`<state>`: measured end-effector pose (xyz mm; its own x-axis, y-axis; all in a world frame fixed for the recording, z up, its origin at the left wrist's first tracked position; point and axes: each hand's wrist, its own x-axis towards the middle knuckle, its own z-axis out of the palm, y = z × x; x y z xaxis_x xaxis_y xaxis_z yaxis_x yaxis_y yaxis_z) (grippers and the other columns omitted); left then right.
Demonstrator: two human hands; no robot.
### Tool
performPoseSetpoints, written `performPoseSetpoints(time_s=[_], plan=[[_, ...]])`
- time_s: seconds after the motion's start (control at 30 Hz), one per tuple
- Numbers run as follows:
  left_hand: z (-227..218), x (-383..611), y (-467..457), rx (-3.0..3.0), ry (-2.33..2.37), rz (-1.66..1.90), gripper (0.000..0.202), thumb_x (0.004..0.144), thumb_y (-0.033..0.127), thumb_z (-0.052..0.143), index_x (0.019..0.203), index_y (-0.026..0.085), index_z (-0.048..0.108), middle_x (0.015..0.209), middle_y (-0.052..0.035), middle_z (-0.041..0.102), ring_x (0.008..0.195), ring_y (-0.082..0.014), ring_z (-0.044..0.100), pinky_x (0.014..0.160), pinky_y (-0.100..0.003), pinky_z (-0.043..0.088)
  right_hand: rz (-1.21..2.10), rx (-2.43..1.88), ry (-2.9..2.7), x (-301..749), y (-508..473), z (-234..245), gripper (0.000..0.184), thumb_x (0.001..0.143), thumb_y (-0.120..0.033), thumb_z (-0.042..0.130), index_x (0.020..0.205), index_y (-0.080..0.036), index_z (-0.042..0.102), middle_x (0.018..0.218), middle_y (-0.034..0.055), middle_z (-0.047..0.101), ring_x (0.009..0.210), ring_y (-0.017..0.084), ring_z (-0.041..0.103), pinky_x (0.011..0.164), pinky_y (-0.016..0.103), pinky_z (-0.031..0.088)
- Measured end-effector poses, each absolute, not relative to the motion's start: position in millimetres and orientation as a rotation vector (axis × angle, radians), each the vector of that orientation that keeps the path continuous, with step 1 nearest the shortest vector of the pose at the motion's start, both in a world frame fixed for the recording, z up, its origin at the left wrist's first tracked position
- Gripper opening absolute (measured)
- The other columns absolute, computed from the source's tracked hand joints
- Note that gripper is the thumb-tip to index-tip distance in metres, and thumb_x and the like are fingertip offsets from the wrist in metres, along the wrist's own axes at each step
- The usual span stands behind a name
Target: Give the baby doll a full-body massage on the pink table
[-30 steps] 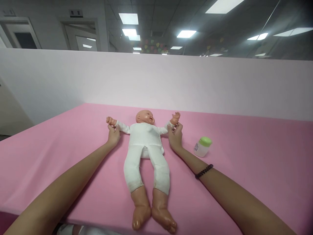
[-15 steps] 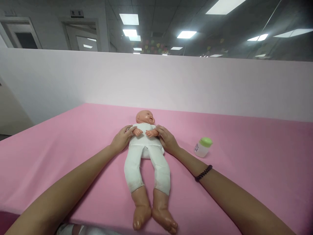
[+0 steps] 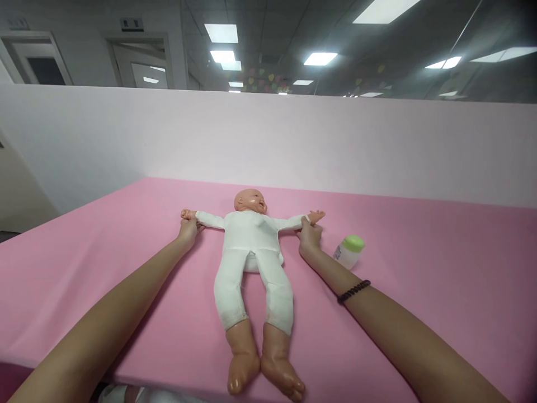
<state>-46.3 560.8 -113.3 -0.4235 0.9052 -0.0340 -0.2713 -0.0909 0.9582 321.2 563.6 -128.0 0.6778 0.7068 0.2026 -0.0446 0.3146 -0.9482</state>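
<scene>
Fingers of both the left hand (image 3: 187,230) and right hand (image 3: 309,235) are closed around the wrists of the white-clothed plastic baby doll (image 3: 251,263), its arms fully spread; the green-capped bottle (image 3: 348,251) is untouched.

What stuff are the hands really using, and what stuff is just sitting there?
In use:
baby doll, arms spread wide
left hand gripping one doll wrist
right hand gripping the other wrist

Just sitting there:
green-capped bottle, lying on the pink table
</scene>
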Motion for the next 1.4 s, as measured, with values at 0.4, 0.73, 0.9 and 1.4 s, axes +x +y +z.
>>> performPoseSetpoints(time_s=[0.4, 0.73, 0.9, 1.4], plan=[[-113.3, -43.5, 559.8, 0.703, 1.261, 1.672, 0.008, 0.093, 0.017, 0.055, 0.101, 0.016, 0.056, 0.109, -0.0140, 0.067, 0.102, -0.0208, 0.069, 0.091, -0.035, 0.058, 0.592, -1.232, -0.626, 321.7, 566.4, -129.3, 0.033, 0.073, -0.034, 0.064, 0.102, -0.020, 0.060, 0.097, 0.0051, 0.069, 0.093, 0.023, 0.069, 0.070, 0.034, 0.062], [-112.1, -42.7, 557.6, 0.725, 1.257, 1.665, 0.010, 0.094, 0.015, 0.049, 0.103, 0.015, 0.055, 0.113, -0.0142, 0.066, 0.103, -0.0199, 0.068, 0.092, -0.033, 0.057, 0.598, -1.213, -0.667, 321.1, 565.5, -129.4, 0.032, 0.076, -0.034, 0.062, 0.105, -0.021, 0.059, 0.099, 0.0056, 0.069, 0.095, 0.024, 0.069, 0.074, 0.036, 0.063], [-110.1, -41.3, 556.3, 0.725, 1.258, 1.664, 0.010, 0.094, 0.015, 0.049, 0.103, 0.016, 0.054, 0.112, -0.0138, 0.066, 0.101, -0.0200, 0.068, 0.092, -0.035, 0.057, 0.592, -1.192, -0.692, 320.7, 564.1, -129.0, 0.035, 0.076, -0.032, 0.062, 0.108, -0.021, 0.059, 0.100, 0.0049, 0.069, 0.096, 0.023, 0.069, 0.076, 0.036, 0.062], [-114.8, -40.3, 556.1, 0.774, 1.226, 1.706, 0.020, 0.082, 0.008, 0.057, 0.099, 0.017, 0.050, 0.094, -0.0089, 0.062, 0.098, -0.0196, 0.066, 0.094, -0.037, 0.055, 0.622, -1.182, -0.703, 317.6, 559.4, -124.3, 0.035, 0.076, -0.033, 0.061, 0.109, -0.020, 0.061, 0.099, 0.0058, 0.069, 0.096, 0.023, 0.068, 0.078, 0.035, 0.062]])
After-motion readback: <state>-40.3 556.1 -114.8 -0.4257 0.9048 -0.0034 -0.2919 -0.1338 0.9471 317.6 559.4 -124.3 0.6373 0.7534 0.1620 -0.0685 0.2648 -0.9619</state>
